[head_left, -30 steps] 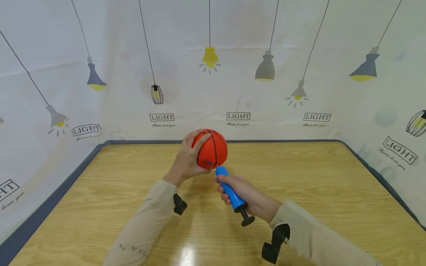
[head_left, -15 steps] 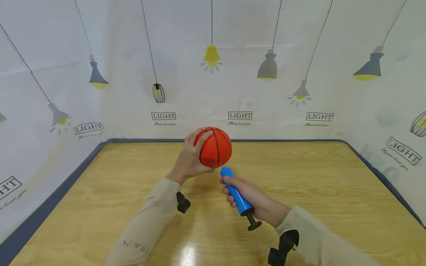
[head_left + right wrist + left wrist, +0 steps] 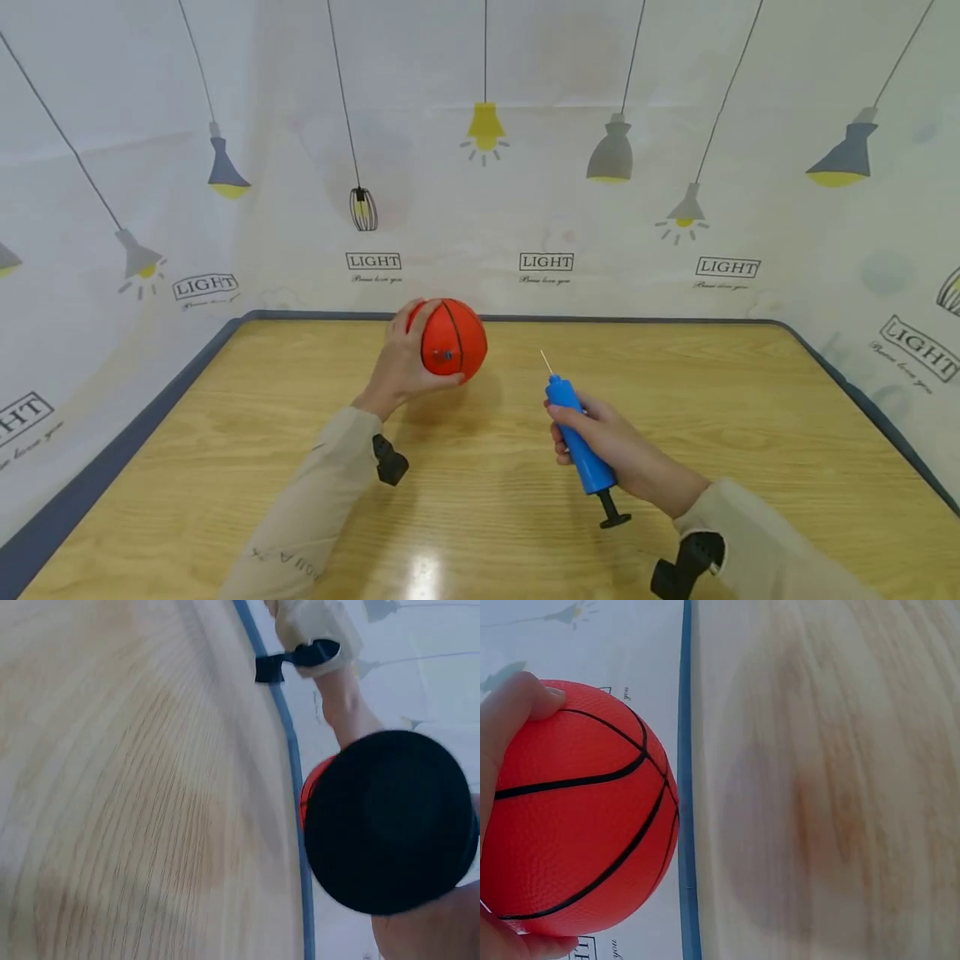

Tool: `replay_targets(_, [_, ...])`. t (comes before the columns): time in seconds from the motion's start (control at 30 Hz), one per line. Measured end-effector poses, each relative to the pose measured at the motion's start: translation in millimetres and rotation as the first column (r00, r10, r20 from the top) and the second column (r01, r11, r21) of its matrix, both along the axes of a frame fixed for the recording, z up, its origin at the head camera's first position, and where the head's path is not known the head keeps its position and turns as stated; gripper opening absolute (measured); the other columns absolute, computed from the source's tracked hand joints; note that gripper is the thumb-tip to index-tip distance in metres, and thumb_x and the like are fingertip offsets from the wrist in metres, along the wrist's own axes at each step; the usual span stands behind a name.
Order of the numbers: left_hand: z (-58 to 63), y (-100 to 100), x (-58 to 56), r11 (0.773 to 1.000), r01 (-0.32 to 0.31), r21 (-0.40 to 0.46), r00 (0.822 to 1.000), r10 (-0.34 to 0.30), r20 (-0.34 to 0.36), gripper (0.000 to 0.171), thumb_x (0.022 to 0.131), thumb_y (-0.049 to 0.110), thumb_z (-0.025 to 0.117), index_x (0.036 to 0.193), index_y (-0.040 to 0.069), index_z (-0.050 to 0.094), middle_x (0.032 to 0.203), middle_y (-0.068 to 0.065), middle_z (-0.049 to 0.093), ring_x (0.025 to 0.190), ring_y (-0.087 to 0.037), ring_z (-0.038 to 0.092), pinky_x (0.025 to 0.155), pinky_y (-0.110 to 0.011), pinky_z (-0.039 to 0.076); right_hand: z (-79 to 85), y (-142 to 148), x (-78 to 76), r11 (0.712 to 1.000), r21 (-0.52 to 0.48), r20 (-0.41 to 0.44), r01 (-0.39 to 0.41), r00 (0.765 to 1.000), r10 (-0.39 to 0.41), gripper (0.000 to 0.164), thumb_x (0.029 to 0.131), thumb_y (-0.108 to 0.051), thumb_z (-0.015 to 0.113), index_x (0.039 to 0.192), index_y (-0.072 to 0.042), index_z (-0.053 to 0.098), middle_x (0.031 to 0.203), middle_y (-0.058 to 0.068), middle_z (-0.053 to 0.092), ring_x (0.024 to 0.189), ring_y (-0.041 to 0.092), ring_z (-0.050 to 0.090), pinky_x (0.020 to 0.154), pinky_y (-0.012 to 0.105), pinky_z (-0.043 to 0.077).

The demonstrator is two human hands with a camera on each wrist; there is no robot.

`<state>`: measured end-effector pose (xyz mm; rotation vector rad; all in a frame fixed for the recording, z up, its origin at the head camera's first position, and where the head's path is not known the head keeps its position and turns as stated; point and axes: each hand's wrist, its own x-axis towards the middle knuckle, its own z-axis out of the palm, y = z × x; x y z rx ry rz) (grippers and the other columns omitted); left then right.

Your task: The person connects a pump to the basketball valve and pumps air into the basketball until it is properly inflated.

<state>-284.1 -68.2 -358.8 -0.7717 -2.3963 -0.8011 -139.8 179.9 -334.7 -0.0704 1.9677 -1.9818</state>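
My left hand (image 3: 403,365) grips a small red basketball (image 3: 461,342) with black seams, its fingers and thumb curled round the left side. In the left wrist view the ball (image 3: 592,817) appears above the table, away from its surface. My right hand (image 3: 611,437) holds a blue hand pump (image 3: 581,437) round its barrel. A thin needle (image 3: 547,362) sticks out of the pump's top, apart from the ball. The black pump handle (image 3: 615,520) points down toward me; in the right wrist view its round end (image 3: 390,821) hides most of the right hand.
The wooden table (image 3: 465,467) lies under both hands, with a dark blue edge (image 3: 637,318) along the back and sides. White sheeting (image 3: 420,150) printed with lamps stands behind and beside it. Black wrist cameras (image 3: 686,567) sit on both sleeves.
The pump's needle has come out of the ball. My right hand has moved right with the pump, while my left hand has shifted slightly left with the ball.
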Motion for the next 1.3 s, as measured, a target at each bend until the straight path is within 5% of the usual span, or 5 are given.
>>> replay_targets(0.3, [-8.7,-5,4.4,0.999,0.052,0.001,0.993,-0.052,0.109,0.091,0.054,0.036,0.079,0.131,0.019,0.033,0.131,-0.011,0.031,0.111,-0.035,0.037,0.077,-0.047,0.046,-16.0,8,-30.7,0.989,0.07,0.026,0.131,0.991,-0.133,0.064,0.087,-0.035,0.052,0.135,-0.001,0.027,0.101,0.019,0.043,0.074,0.018,0.058,0.077,0.036,0.048])
replay_targets(0.53, [-16.3,-8,10.3,0.996,0.086,-0.037,0.962,-0.074,0.263,0.095,0.057,0.038,0.079,0.135,0.02,0.028,0.135,-0.013,0.027,0.113,-0.034,0.038,0.08,-0.046,0.045,-30.7,10,-54.3,0.97,0.179,0.034,0.162,0.985,-0.17,0.07,0.085,-0.041,0.052,0.138,-0.002,0.024,0.13,0.023,0.034,0.1,0.033,0.05,0.078,0.038,0.045])
replay_targets(0.8, [-19.1,-15,11.9,0.987,0.161,-0.019,0.958,-0.151,0.244,0.095,0.057,0.04,0.079,0.134,0.02,0.028,0.138,-0.009,0.022,0.117,-0.034,0.034,0.082,-0.047,0.044,-41.3,10,-74.7,0.932,0.335,0.004,0.138,0.989,-0.148,0.069,0.087,-0.039,0.05,0.135,0.004,0.026,0.129,0.024,0.038,0.106,0.032,0.047,0.084,0.042,0.042])
replay_targets(1.1, [-16.2,-17,18.9,0.968,0.25,-0.03,0.942,-0.236,0.237,0.089,0.058,0.035,0.08,0.131,0.02,0.03,0.14,-0.008,0.021,0.121,-0.031,0.029,0.083,-0.045,0.044,-57.7,13,-97.8,0.83,0.536,-0.062,0.156,0.987,-0.145,0.071,0.085,-0.038,0.053,0.133,0.006,0.026,0.124,0.027,0.041,0.104,0.034,0.049,0.085,0.044,0.042])
replay_targets(1.3, [-15.0,-16,26.0,0.954,0.263,-0.147,0.959,-0.241,0.152,0.088,0.059,0.04,0.078,0.132,0.022,0.031,0.141,-0.006,0.02,0.123,-0.031,0.027,0.082,-0.045,0.044,-67.4,16,-101.8,0.711,0.678,-0.189,0.186,0.979,-0.076,0.062,0.081,-0.036,0.058,0.121,0.008,0.039,0.109,0.024,0.051,0.088,0.028,0.055,0.073,0.038,0.047])
